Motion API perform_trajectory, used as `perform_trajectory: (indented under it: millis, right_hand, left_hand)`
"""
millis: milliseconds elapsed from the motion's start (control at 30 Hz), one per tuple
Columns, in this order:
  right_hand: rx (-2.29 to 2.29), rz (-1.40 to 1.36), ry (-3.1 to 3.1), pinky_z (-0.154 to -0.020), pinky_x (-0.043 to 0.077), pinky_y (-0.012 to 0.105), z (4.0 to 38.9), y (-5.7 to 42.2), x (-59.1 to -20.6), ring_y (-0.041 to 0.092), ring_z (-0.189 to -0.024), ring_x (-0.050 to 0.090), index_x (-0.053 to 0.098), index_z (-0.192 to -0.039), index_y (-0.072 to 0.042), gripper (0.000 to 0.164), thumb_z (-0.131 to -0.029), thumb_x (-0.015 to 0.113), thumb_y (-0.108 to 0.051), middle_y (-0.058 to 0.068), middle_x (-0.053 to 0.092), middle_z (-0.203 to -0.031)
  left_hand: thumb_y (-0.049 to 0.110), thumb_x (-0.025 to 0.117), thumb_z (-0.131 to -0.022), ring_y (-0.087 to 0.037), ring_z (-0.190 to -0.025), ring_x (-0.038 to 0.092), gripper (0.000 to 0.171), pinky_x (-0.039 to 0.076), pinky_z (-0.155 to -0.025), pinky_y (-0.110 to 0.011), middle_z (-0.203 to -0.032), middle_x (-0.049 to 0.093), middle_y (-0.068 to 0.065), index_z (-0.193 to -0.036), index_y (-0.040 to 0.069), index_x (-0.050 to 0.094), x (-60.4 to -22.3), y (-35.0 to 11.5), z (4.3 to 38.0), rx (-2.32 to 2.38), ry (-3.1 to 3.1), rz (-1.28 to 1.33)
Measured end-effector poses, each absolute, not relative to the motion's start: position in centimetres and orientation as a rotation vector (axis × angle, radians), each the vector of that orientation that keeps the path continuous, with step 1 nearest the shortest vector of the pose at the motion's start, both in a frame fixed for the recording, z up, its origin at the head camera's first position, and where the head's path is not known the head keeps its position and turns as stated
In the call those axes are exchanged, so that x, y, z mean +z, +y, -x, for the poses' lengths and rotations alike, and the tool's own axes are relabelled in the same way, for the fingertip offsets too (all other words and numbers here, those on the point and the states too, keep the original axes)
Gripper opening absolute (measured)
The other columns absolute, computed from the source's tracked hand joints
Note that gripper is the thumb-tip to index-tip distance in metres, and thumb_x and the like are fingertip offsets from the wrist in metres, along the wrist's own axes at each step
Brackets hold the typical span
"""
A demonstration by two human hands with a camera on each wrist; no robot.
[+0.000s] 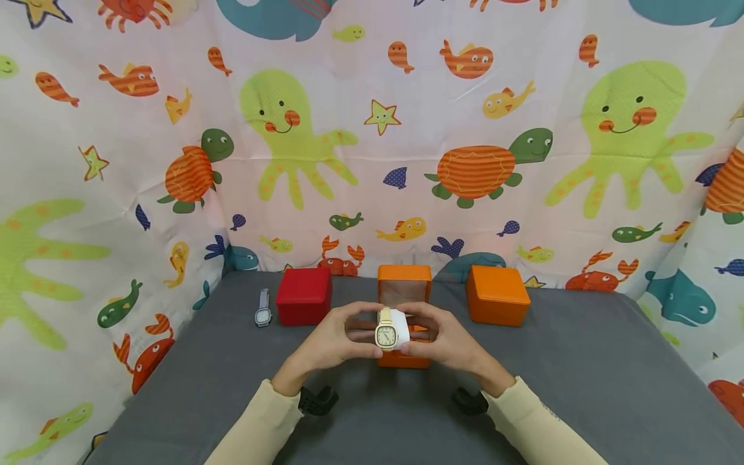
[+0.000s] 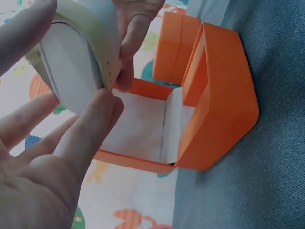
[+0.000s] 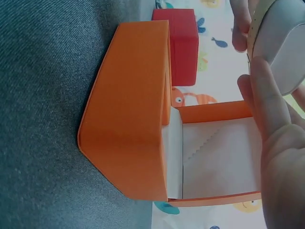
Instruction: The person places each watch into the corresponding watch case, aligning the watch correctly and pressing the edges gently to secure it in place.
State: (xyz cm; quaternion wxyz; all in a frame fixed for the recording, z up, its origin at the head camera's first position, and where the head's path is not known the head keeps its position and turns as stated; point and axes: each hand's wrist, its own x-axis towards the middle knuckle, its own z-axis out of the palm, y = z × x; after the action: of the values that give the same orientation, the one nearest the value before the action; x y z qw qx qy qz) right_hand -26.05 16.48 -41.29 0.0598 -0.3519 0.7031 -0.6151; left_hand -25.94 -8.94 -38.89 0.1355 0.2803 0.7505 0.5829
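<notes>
Both hands share one load at the middle of the scene: a cream-strapped watch (image 1: 386,336), wrapped round a white cushion (image 1: 402,329), held up in the air in front of an open orange box (image 1: 403,360). The left hand (image 1: 334,332) has its grip curved on the nine o'clock side, thumb toward six and fingers toward twelve; the right hand (image 1: 444,332) grasps the cushion the same way from three o'clock. The squarish, gold-rimmed dial faces the wearer of the head camera. Behind the hands, the box's raised lid stands at twelve o'clock, its pale lining showing, and the orange base shows at six, below the cushion. From the held watch, a closed red box (image 1: 304,297) sits between nine and ten o'clock, with a silver watch (image 1: 263,309) lying just beyond it at nine, its strap stretched out toward twelve. A closed orange box (image 1: 498,295) sits between two and three o'clock. All of these rest on the dark grey counter (image 1: 372,429). At twelve, past the counter's far edge, hangs a white curtain (image 1: 349,84) printed with sea creatures. Cream sleeves (image 1: 256,420) cover the forearms.
</notes>
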Motion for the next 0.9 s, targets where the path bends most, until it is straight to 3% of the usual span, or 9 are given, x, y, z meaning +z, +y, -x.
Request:
perform_trajectory:
  millis: [133,300,600,900]
  right_hand:
    - [-1.851,1.060,2.151,-0.089,0.052,0.034,25.7,16.6,-41.2,0.036,-0.112,0.055,0.049,-0.135,-0.008,0.056,-0.084,0.070,0.001,0.012,0.052,-0.130]
    - [-1.823,1.072,2.146,-0.090,0.051,0.034,24.6,16.3,-40.1,0.037,-0.112,0.055,0.047,-0.135,0.000,0.055,-0.085,0.069,0.001,0.016,0.052,-0.129]
    - [-1.792,1.063,2.169,-0.090,0.051,0.032,23.7,15.9,-39.2,0.039,-0.113,0.055,0.046,-0.135,0.003,0.057,-0.084,0.070,0.000,0.017,0.052,-0.130]
    - [-1.773,1.032,2.214,-0.091,0.050,0.033,24.0,15.7,-39.3,0.037,-0.115,0.055,0.046,-0.135,0.003,0.058,-0.083,0.072,-0.001,0.017,0.052,-0.130]
  left_hand:
    - [0.009,0.081,-0.076,-0.028,-0.109,0.059,0.066,0.052,-0.088,-0.041,-0.133,0.051,-0.005,-0.135,0.013,0.052,-39.2,-8.5,25.7,1.711,2.198,-0.797]
    - [0.010,0.082,-0.075,-0.027,-0.108,0.059,0.065,0.049,-0.091,-0.043,-0.131,0.051,-0.005,-0.133,0.012,0.053,-39.4,-8.1,25.4,1.708,2.189,-0.834]
    - [0.021,0.082,-0.076,-0.025,-0.109,0.058,0.068,0.050,-0.092,-0.033,-0.132,0.050,-0.002,-0.136,0.015,0.051,-39.8,-8.0,25.5,1.633,2.234,-0.926]
    - [0.029,0.081,-0.076,-0.014,-0.124,0.042,0.063,0.043,-0.099,-0.047,-0.140,0.044,0.007,-0.133,0.023,0.053,-39.4,-7.8,25.1,1.528,2.466,-1.081]
